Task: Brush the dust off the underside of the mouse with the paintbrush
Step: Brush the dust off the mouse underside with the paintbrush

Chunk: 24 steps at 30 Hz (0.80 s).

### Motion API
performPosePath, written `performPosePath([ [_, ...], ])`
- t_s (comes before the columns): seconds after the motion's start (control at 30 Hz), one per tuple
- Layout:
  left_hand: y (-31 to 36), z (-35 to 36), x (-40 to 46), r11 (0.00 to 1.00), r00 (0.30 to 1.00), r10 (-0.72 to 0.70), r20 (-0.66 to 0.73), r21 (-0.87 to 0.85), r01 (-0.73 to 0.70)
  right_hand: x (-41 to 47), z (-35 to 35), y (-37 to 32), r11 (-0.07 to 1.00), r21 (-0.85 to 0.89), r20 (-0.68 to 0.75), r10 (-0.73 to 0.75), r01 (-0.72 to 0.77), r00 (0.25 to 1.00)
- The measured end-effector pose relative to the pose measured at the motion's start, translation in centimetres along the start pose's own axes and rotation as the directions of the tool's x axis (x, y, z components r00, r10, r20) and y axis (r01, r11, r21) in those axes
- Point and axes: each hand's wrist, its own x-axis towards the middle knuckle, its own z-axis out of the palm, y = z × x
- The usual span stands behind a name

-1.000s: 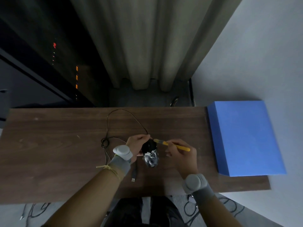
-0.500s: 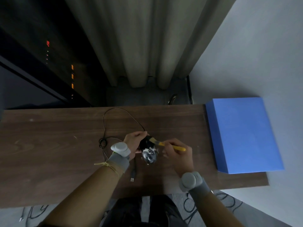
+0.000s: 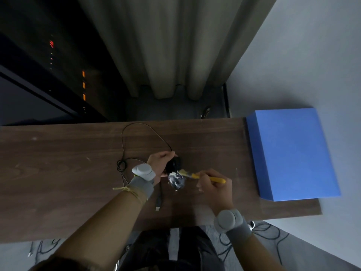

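My left hand grips a black wired mouse, tilted up above the brown table. My right hand holds a yellow-handled paintbrush, its bristles touching the lower edge of the mouse. Just below the mouse, a crumpled clear bag with white powder lies on the table. The mouse's black cable loops back across the table, and its USB plug lies near my left wrist. The mouse's underside is mostly hidden by my fingers.
A blue box lies on the table's right end, against the white wall. Grey curtains hang behind the table and a dark cabinet with small lights stands at the back left. Cables lie on the floor by my legs.
The brush has moved from the mouse's top right edge down to its lower edge by the powder bag. My left hand keeps holding the mouse.
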Motion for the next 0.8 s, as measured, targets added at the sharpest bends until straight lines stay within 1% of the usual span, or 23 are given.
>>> performPosePath([
  [0.17,-0.3,-0.1,0.1,1.000,1.000,-0.004,0.023,-0.021,0.005,0.4,0.2,-0.4,0.999,0.051,-0.103,-0.008,0.013,0.995],
  [0.3,-0.5,0.1,0.4,0.999,1.000,-0.002,0.007,-0.033,0.002,0.9,0.6,0.0,0.998,0.048,-0.040,-0.027,0.028,0.999],
  [0.5,-0.7,-0.2,0.8,0.999,1.000,-0.015,-0.019,-0.050,0.014,-1.4,-0.4,1.7,0.999,-0.043,-0.006,-0.028,0.027,1.000],
  [0.57,-0.9,-0.2,0.9,0.999,0.999,-0.021,-0.025,-0.049,0.020,-1.5,-0.4,1.7,0.995,-0.033,-0.029,-0.093,0.092,0.995],
  [0.63,-0.9,-0.1,0.9,0.999,0.999,-0.024,-0.027,-0.046,0.023,-1.2,-0.2,1.2,0.981,-0.040,-0.048,-0.191,0.189,0.980],
  [0.7,-0.9,0.0,0.9,0.998,0.999,-0.029,-0.028,-0.049,0.028,-0.9,0.1,0.9,0.956,-0.094,-0.025,-0.281,0.278,0.959],
  [0.8,-0.7,0.1,0.9,0.997,0.998,-0.044,-0.039,-0.061,0.042,-1.4,0.5,1.7,0.932,-0.162,0.024,-0.324,0.324,0.946],
])
